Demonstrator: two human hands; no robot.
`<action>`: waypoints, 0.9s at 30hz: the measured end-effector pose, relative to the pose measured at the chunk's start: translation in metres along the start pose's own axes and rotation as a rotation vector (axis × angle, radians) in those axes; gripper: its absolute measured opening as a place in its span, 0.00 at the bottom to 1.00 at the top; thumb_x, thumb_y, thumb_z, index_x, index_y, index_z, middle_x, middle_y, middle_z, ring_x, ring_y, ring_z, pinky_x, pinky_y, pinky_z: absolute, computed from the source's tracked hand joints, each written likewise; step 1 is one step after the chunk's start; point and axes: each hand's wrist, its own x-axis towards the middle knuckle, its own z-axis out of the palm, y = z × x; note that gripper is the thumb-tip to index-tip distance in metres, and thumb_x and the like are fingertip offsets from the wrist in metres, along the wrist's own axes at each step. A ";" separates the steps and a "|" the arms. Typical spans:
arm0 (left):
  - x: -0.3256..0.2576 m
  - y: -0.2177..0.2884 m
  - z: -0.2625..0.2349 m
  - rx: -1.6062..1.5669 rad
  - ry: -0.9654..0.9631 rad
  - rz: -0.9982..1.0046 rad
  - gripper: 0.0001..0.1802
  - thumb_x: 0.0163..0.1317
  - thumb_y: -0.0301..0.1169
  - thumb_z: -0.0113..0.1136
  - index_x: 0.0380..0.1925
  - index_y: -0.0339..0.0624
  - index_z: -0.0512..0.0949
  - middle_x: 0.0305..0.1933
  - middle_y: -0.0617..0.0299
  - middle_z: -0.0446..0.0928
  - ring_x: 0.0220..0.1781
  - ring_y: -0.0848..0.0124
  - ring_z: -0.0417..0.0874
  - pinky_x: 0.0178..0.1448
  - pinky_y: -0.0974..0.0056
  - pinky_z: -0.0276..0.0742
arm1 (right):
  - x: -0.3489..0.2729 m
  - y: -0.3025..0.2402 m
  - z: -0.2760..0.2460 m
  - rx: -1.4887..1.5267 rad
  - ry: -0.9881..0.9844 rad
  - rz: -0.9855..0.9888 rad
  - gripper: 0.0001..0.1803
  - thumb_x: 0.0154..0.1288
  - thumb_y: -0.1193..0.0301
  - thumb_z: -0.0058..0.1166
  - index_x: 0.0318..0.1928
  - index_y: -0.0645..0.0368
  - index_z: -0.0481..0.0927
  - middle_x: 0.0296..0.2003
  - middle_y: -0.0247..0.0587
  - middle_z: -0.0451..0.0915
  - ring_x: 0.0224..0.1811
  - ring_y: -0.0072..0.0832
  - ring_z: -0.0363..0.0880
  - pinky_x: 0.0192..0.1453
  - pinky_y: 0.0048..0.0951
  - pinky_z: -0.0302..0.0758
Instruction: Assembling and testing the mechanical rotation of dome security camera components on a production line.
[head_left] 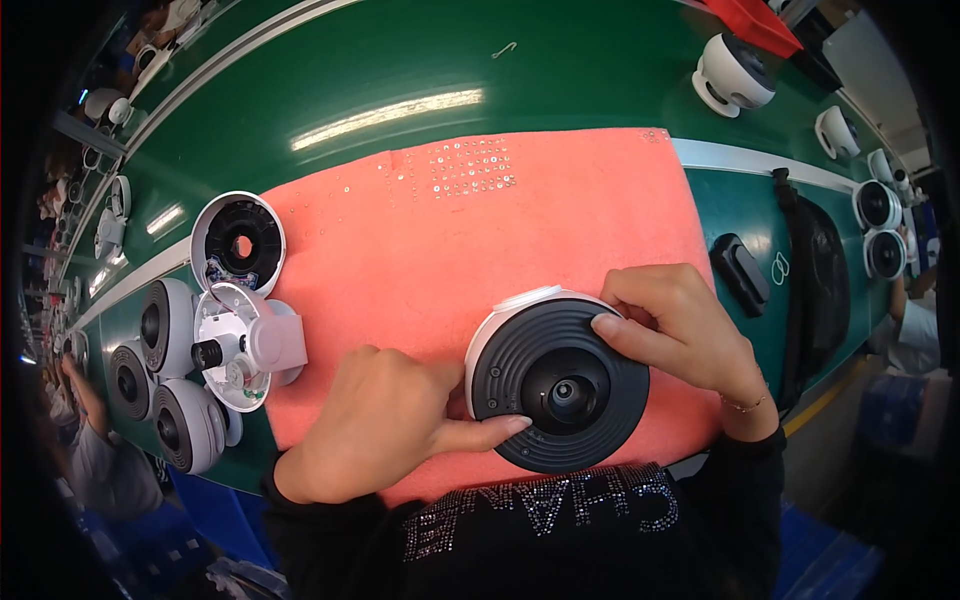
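Note:
A round camera housing [620,410] with a white shell, a ringed black front and a lens at its centre is held over the near part of the pink foam mat [400,260]. My left hand [375,425] grips its left side, the thumb lying on the black front near the lens. On the upper right, my right hand [680,330] is closed round the rim, its thumb pressed on the front and its other fingers partly hidden behind. Rows of small screws [470,167] lie at the mat's far side.
At the left stand an open white housing [238,245], an opened camera with its lens module showing [250,345] and several finished-looking cameras [187,425]. A black case [740,273] and a black bag [820,290] lie at the right. Another white camera [733,75] stands on the green table [400,60].

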 end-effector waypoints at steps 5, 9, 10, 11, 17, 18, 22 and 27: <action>-0.001 0.001 -0.003 0.007 -0.006 -0.023 0.31 0.44 0.56 0.63 0.09 0.35 0.72 0.07 0.53 0.67 0.11 0.56 0.72 0.18 0.59 0.68 | -0.006 -0.011 0.008 -0.363 0.461 -0.320 0.20 0.48 0.54 0.60 0.29 0.60 0.78 0.27 0.37 0.72 0.30 0.34 0.71 0.33 0.31 0.69; -0.001 0.004 -0.005 -0.006 -0.019 -0.033 0.30 0.44 0.55 0.63 0.10 0.35 0.73 0.08 0.53 0.68 0.12 0.56 0.73 0.19 0.58 0.68 | -0.014 -0.029 0.010 -0.326 0.172 -0.575 0.23 0.41 0.62 0.63 0.40 0.59 0.78 0.40 0.37 0.73 0.42 0.36 0.70 0.42 0.35 0.67; -0.001 0.004 -0.005 -0.005 -0.018 -0.032 0.30 0.44 0.55 0.63 0.10 0.35 0.73 0.08 0.53 0.68 0.12 0.56 0.73 0.19 0.58 0.68 | -0.013 -0.029 0.010 -0.326 0.173 -0.576 0.23 0.41 0.62 0.63 0.40 0.59 0.78 0.40 0.37 0.73 0.42 0.36 0.70 0.42 0.35 0.67; -0.001 0.003 -0.005 -0.013 -0.018 -0.033 0.29 0.44 0.55 0.63 0.11 0.35 0.74 0.08 0.53 0.68 0.12 0.56 0.73 0.19 0.58 0.68 | -0.013 -0.030 0.009 -0.269 0.050 -0.589 0.24 0.42 0.65 0.61 0.43 0.59 0.77 0.43 0.38 0.73 0.45 0.36 0.70 0.44 0.36 0.66; -0.002 -0.002 -0.004 0.000 -0.009 -0.005 0.27 0.45 0.54 0.63 0.15 0.37 0.76 0.09 0.53 0.69 0.13 0.55 0.74 0.20 0.58 0.69 | -0.012 -0.039 0.018 -0.163 -0.168 -0.646 0.30 0.43 0.68 0.60 0.51 0.61 0.72 0.51 0.42 0.71 0.55 0.38 0.66 0.54 0.42 0.61; -0.001 -0.001 -0.004 -0.023 0.019 0.008 0.26 0.44 0.54 0.63 0.16 0.38 0.77 0.09 0.53 0.68 0.14 0.55 0.73 0.20 0.59 0.69 | -0.012 -0.041 0.015 -0.115 -0.109 -0.575 0.31 0.46 0.66 0.60 0.53 0.61 0.70 0.52 0.43 0.71 0.55 0.38 0.67 0.54 0.42 0.61; 0.006 -0.003 -0.008 0.162 -0.079 -0.057 0.26 0.45 0.54 0.63 0.19 0.38 0.78 0.08 0.53 0.69 0.14 0.55 0.74 0.22 0.60 0.70 | -0.007 -0.015 0.015 -0.111 0.162 -0.251 0.40 0.49 0.59 0.62 0.60 0.63 0.61 0.55 0.52 0.68 0.57 0.43 0.67 0.58 0.37 0.63; 0.016 -0.016 0.015 -0.788 -0.206 -0.064 0.37 0.45 0.45 0.66 0.51 0.32 0.69 0.36 0.48 0.78 0.40 0.63 0.82 0.42 0.63 0.77 | -0.008 -0.001 0.021 0.523 -0.173 0.206 0.31 0.60 0.60 0.53 0.57 0.65 0.60 0.52 0.55 0.69 0.50 0.41 0.74 0.54 0.34 0.69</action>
